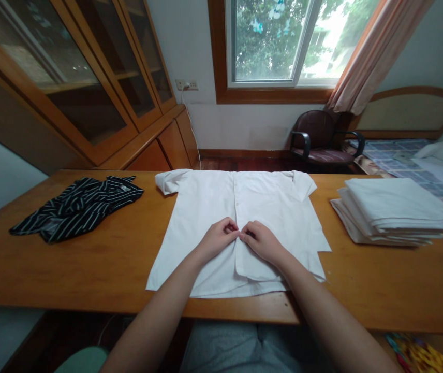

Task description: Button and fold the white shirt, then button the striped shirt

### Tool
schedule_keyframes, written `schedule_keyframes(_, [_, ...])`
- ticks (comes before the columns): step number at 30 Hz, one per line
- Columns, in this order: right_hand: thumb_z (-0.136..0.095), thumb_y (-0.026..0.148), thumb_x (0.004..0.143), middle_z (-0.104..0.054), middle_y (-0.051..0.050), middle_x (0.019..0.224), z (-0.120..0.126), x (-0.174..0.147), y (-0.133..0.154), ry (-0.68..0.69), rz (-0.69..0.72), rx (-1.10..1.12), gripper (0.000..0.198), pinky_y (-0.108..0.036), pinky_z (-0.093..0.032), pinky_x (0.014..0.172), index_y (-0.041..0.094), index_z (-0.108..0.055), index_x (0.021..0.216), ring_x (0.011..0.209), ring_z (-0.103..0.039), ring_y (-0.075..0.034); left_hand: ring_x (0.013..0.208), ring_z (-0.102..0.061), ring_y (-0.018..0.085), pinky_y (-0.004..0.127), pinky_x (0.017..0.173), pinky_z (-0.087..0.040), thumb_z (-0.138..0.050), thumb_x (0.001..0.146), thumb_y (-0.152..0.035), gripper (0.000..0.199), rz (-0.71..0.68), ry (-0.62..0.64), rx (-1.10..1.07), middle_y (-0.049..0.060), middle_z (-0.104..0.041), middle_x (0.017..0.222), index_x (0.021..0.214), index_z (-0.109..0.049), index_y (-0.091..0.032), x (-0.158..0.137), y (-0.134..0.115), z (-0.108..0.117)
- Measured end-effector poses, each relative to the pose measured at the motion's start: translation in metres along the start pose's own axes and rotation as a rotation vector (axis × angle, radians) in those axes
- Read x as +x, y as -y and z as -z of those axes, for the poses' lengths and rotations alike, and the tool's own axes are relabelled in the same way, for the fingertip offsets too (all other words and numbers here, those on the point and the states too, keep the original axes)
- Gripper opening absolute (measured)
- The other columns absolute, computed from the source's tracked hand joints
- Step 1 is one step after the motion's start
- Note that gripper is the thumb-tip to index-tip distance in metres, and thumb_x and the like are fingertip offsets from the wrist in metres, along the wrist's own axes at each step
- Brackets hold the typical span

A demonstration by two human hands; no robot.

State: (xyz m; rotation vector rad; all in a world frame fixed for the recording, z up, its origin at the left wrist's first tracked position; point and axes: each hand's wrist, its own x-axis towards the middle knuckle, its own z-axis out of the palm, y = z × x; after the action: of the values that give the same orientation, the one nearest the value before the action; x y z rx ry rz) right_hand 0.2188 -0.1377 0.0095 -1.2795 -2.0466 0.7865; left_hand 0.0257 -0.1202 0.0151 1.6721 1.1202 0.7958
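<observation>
A white short-sleeved shirt (206,212) lies spread flat on the wooden table in front of me, front side up, its button placket running down the middle. My left hand (220,237) pinches the placket's edge from the left, low on the shirt front. From the right, my right hand (259,239) pinches the same spot, and the fingertips of both hands nearly touch. Whatever button or buttonhole lies between the fingers is hidden. Below the hands the front edges part slightly, and the right panel overlaps the hem.
A crumpled black garment with white stripes (85,204) lies on the table (128,269) at left. At right stands a stack of folded white cloth (396,207). Beyond the table are an armchair (318,134), a bed (408,160) and a glass-door cabinet (128,119).
</observation>
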Motion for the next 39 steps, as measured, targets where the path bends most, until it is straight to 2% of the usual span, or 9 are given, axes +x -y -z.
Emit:
schedule_keyframes(5, [-0.061, 0.018, 0.090, -0.062, -0.002, 0.080, 0.0000, 0.0013, -0.0001, 0.007, -0.007, 0.019, 0.010, -0.030, -0.041, 0.075, 0.019, -0.063, 0.081, 0.081, -0.056, -0.018, 0.075, -0.059, 0.014, 0.025, 0.069, -0.046, -0.062, 0.081, -0.025, 0.010, -0.025, 0.008, -0.031, -0.002, -0.062, 0.078, 0.089, -0.062, -0.019, 0.0004, 0.0000, -0.0019])
schedule_keyframes(10, [-0.062, 0.017, 0.089, -0.063, -0.002, 0.079, 0.0014, 0.0015, -0.0001, 0.017, -0.016, 0.036, 0.009, -0.030, -0.041, 0.075, 0.019, -0.065, 0.080, 0.080, -0.056, -0.018, 0.064, -0.057, 0.013, 0.025, 0.063, -0.045, -0.062, 0.080, -0.026, 0.010, 0.007, 0.008, -0.083, -0.004, -0.058, 0.070, 0.085, -0.057, -0.020, 0.0006, -0.0021, -0.0034])
schedule_keyframes(20, [-0.061, 0.018, 0.088, -0.064, -0.002, 0.079, 0.0033, 0.0013, 0.0016, 0.010, -0.035, 0.059, 0.009, -0.030, -0.042, 0.074, 0.019, -0.066, 0.081, 0.079, -0.057, -0.017, 0.062, -0.057, 0.013, 0.025, 0.063, -0.045, -0.063, 0.082, -0.027, 0.011, 0.006, -0.002, -0.063, -0.005, -0.057, 0.066, 0.085, -0.054, -0.020, 0.0000, -0.0004, -0.0021])
schedule_keyframes(39, [-0.060, 0.019, 0.088, -0.064, -0.001, 0.079, 0.0065, 0.0000, 0.0042, 0.011, -0.065, 0.091, 0.010, -0.029, -0.042, 0.073, 0.019, -0.065, 0.080, 0.077, -0.057, -0.017, 0.070, -0.057, 0.014, 0.024, 0.062, -0.048, -0.065, 0.081, -0.032, 0.016, 0.027, 0.008, -0.087, -0.003, -0.056, 0.077, 0.086, -0.055, -0.020, -0.0005, -0.0026, 0.0000])
